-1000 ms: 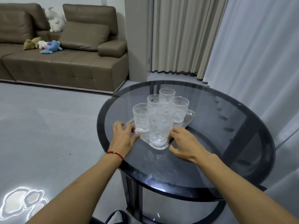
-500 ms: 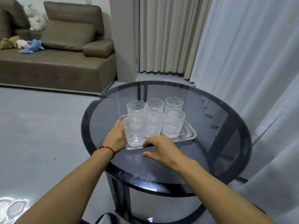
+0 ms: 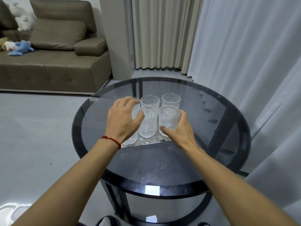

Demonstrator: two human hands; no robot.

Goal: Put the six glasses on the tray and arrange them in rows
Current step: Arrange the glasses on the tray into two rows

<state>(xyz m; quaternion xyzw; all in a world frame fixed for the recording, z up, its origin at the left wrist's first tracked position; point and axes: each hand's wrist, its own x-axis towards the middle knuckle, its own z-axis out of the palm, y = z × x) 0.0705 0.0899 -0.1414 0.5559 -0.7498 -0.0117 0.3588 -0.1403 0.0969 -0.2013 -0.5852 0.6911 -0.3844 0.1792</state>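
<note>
Several clear patterned glasses stand in two rows on a shiny metal tray (image 3: pixel 146 142) on the round dark glass table (image 3: pixel 162 163). My left hand (image 3: pixel 123 118) wraps around the near left glass (image 3: pixel 130 139) and hides most of it and of the far left glass. The near middle glass (image 3: pixel 147 122) stands between my hands. My right hand (image 3: pixel 180 131) grips the near right glass (image 3: pixel 169 119) from its right side. The far middle glass (image 3: pixel 149 100) and the far right glass (image 3: pixel 171 99) stand untouched.
A brown sofa (image 3: pixel 53 62) with soft toys (image 3: pixel 20 48) stands at the back left. Beige curtains (image 3: pixel 161 33) and pale sheer curtains (image 3: pixel 252 62) hang behind and to the right of the table. Grey floor lies to the left.
Both hands rose from the tray's near edge onto the glasses: the left now covers the left ones, the right holds the near right one. The tray turned to lie square before me.
</note>
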